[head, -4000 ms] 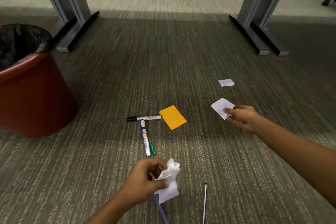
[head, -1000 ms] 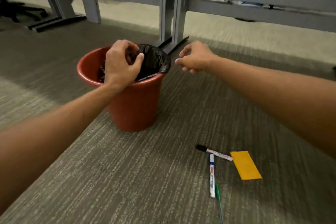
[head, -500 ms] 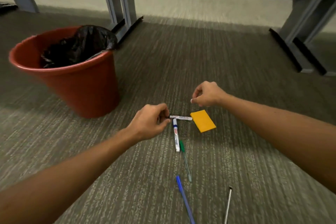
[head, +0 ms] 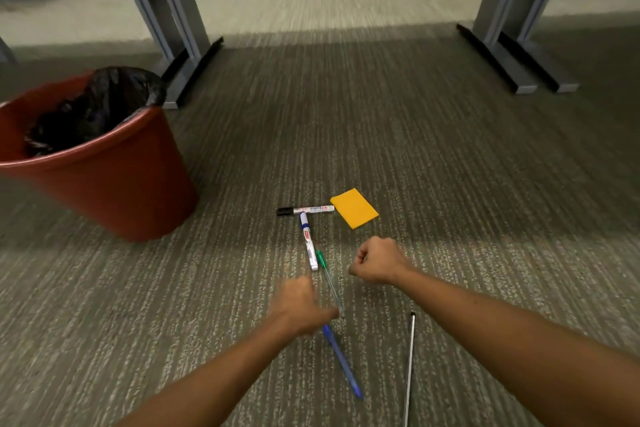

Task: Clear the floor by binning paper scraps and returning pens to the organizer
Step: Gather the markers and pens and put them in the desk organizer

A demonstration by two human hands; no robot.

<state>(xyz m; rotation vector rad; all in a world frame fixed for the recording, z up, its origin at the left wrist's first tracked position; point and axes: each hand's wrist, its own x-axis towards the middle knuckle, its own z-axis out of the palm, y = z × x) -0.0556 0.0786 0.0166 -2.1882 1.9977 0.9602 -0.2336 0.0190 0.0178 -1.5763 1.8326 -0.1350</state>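
Several pens lie on the carpet: a black-capped marker (head: 306, 210), a blue-capped marker (head: 309, 241), a green pen (head: 327, 274), a blue pen (head: 343, 362) and a thin dark pen (head: 410, 364). An orange paper note (head: 354, 208) lies at the black-capped marker's right end. My left hand (head: 301, 308) is blurred, low over the spot where the green pen's tip and the blue pen's top meet; its grip is unclear. My right hand (head: 377, 263) hovers right of the green pen, curled into a loose fist with nothing visible in it. No organizer is in view.
A red bin (head: 104, 184) with a black liner stands at the left. Grey desk legs (head: 180, 31) with flat feet stand behind it, and another pair (head: 502, 21) at the far right. Open carpet lies between them.
Both hands left the bin a second ago. Since half a second ago the left hand has pulled back from the black-capped marker toward the green and blue pens, and the right hand has drawn nearer too.
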